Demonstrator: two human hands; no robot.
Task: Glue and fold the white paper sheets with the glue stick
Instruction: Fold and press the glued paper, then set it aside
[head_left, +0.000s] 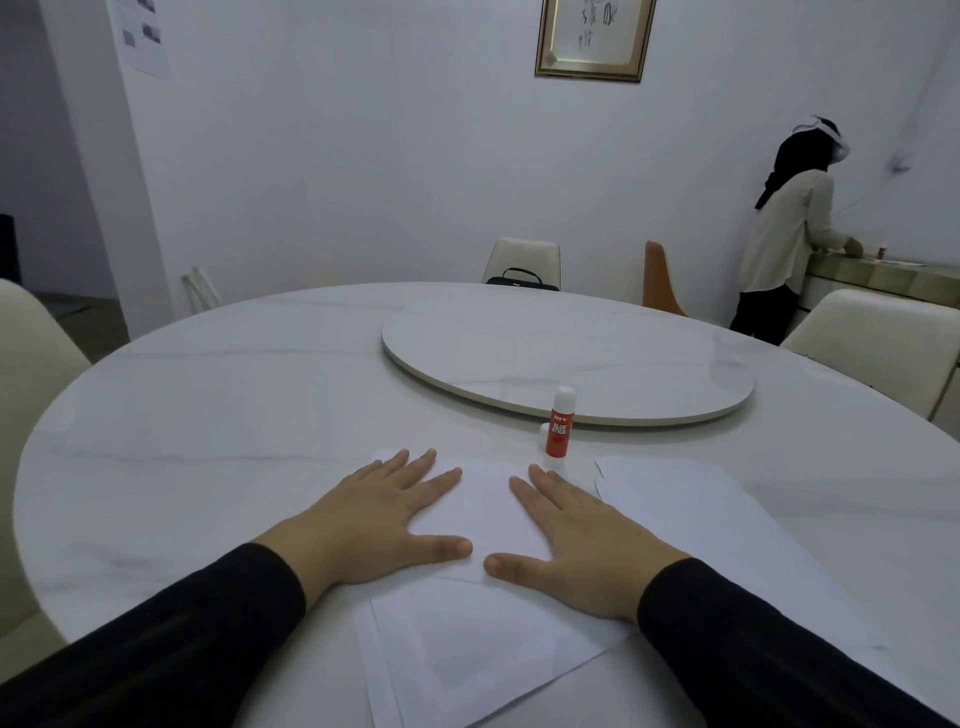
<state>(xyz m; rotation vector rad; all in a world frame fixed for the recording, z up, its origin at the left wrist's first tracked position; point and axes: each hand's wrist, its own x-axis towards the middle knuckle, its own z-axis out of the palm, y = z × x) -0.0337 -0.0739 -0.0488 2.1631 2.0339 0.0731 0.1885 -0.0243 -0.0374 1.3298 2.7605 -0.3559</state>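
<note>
Both hands flat, fingers straight, left hand (382, 519) and right hand (576, 535) pressing folded paper (485, 512) at bench near edge; glue stick (560, 423) upright just beyond. Risk: uneven pressure skews crease, wet glue slips

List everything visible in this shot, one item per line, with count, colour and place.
folded paper: one, white, under both hands
paper sheets: a stack, white, near table edge
loose sheet: one, white, right of the hands
glue stick: one, red with white cap, upright beyond the paper
table: one, white marble, round
turntable: one, white, table centre
chairs: several, cream, around the table
bag: one, black, on far chair
framed picture: one, on wall
other person: one, far right
left hand: flat on paper
right hand: flat on paper
</note>
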